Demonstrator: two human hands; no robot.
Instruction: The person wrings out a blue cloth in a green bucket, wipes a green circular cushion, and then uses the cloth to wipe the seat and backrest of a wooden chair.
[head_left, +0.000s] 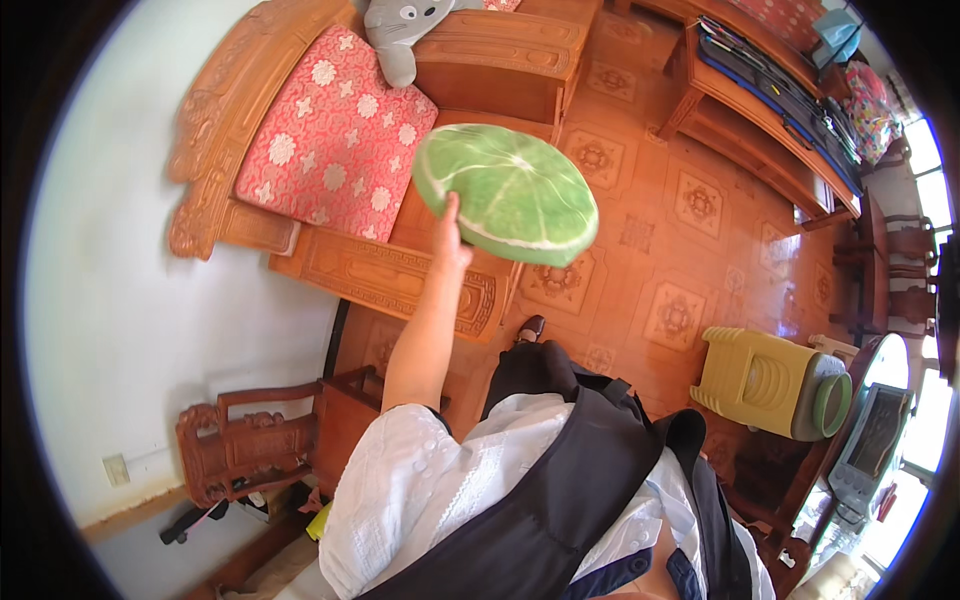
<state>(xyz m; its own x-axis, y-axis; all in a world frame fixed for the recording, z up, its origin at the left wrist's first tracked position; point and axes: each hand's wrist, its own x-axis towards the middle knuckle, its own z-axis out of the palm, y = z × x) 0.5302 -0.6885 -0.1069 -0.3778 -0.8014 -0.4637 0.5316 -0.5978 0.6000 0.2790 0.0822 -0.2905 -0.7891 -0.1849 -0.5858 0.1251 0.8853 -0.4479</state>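
Observation:
My left hand (454, 238) grips the near left edge of a round green cushion (517, 187) printed like a lime slice. A finger or thumb lies on its upper face, and the other fingers are hidden beneath. The cushion is held in the air, tilted, over the front of a carved wooden sofa (390, 277). On the sofa, a red floral seat cushion (330, 142) leans against the back. A grey plush toy (401, 37) rests at the sofa's far end. My right hand is out of view.
A wooden table (765, 135) at the far right bears dark cases and long thin items. Yellow plastic stools (757, 379) stand to my right, with a green ring-shaped item (832, 405) on top. A carved wooden chair (255, 435) is at lower left, by the white wall (135, 262).

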